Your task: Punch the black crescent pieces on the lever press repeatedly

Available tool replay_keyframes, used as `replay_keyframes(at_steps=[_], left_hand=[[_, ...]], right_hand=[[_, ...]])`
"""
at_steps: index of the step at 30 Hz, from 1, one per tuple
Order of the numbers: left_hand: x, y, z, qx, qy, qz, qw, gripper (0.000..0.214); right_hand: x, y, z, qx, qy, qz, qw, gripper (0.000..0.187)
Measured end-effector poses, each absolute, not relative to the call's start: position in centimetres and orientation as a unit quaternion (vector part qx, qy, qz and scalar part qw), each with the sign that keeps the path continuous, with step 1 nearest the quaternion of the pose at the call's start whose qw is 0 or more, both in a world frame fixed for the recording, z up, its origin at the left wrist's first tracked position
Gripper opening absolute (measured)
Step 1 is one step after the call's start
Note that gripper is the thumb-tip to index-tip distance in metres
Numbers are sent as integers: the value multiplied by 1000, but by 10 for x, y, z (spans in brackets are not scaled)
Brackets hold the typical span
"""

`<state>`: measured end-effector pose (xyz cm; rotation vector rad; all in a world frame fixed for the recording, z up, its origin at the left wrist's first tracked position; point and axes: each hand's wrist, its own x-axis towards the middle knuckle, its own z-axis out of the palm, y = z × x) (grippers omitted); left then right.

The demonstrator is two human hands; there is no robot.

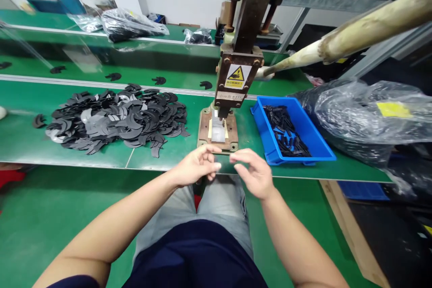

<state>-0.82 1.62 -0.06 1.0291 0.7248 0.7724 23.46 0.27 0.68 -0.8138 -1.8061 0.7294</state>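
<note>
My left hand [199, 165] hovers just in front of the hand press [239, 60], near the bench's front edge. Its thumb and index finger are apart, the other fingers are curled, and I see nothing in it. Opposite it, my right hand [255, 173] has its thumb and fingers spaced apart, also with no visible object. Between and behind the hands is the press's base plate [203, 132], with a pale metal fixture [218, 131] under the ram. A large heap of dark curved plastic pieces [131, 117] lies to the left.
A blue bin [320, 150] with small black parts [281, 121] stands right of the press. Beside it lies a plastic-wrapped bundle [357, 112]. The press's long lever [361, 27] reaches out overhead to the right. Several curved pieces [158, 80] sit in a row behind the heap.
</note>
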Motion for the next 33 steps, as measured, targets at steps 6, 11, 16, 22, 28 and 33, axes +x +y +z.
replay_keyframes(at_steps=[6, 11, 16, 22, 28, 33], left_hand=[[-20, 99, -15, 624, 442, 455, 456, 27], [-19, 143, -17, 795, 448, 351, 209, 14], [-11, 155, -18, 842, 411, 308, 164, 18], [-8, 155, -21, 827, 407, 326, 210, 15], [-11, 140, -22, 767, 460, 341, 289, 21], [-33, 78, -14, 806, 421, 351, 222, 21]], right_hand=[[282, 57, 113, -354, -622, 54, 697, 14], [284, 92, 214, -204, -654, 114, 719, 52], [250, 106, 231, -162, -719, 182, 651, 39], [226, 72, 171, -193, -668, 98, 712, 36], [232, 39, 91, -273, -693, 19, 667, 20], [233, 63, 69, -223, -651, -32, 725, 31]])
